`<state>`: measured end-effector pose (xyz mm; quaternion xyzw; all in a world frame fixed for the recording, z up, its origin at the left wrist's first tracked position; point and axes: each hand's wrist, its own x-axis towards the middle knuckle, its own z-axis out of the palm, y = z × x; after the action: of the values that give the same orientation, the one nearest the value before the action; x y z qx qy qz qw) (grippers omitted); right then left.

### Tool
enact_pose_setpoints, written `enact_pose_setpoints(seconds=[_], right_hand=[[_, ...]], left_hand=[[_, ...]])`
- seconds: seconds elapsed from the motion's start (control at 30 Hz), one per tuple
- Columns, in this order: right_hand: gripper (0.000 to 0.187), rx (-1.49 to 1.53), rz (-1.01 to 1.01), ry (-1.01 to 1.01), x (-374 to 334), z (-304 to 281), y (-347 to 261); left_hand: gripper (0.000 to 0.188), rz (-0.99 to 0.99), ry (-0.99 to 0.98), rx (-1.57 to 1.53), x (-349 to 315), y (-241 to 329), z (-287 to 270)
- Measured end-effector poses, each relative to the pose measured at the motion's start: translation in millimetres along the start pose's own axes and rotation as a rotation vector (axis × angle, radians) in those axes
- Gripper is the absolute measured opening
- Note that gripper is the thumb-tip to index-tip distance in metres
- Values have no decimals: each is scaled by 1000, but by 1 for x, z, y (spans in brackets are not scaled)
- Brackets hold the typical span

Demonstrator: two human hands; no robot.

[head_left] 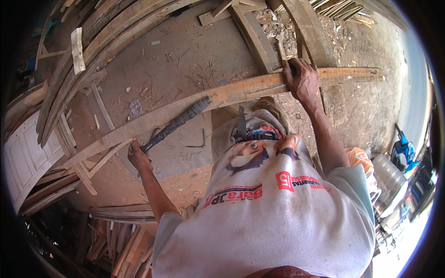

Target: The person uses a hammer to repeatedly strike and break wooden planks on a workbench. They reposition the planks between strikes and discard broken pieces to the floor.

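The long plank (250, 88) runs from 9 o'clock to 2 — the left hand (139, 156), at 9, is closed around the end of a black-wrapped tool (180, 121) — the right hand (302, 82), at 2, is clamped over the plank

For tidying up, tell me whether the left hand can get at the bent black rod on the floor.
Probably not as things stand: the left hand appears closed on the black-wrapped bar, and the bent black rod seems to lie lower, on the floor.
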<state>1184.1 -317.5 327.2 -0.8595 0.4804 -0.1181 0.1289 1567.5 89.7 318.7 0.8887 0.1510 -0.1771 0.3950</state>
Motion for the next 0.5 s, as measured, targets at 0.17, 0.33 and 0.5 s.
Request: enact_pose_setpoints(seconds=[0.17, 0.33, 0.5], right_hand=[[27, 8, -10, 7, 0, 0, 1], [27, 10, -5, 7, 0, 1, 1], [26, 1, -2, 12, 0, 2, 3]], left_hand=[[41, -1, -17, -1, 7, -6, -3], [41, -6, -11, 22, 3, -1, -2], [37, 41, -7, -11, 2, -4, 1]])
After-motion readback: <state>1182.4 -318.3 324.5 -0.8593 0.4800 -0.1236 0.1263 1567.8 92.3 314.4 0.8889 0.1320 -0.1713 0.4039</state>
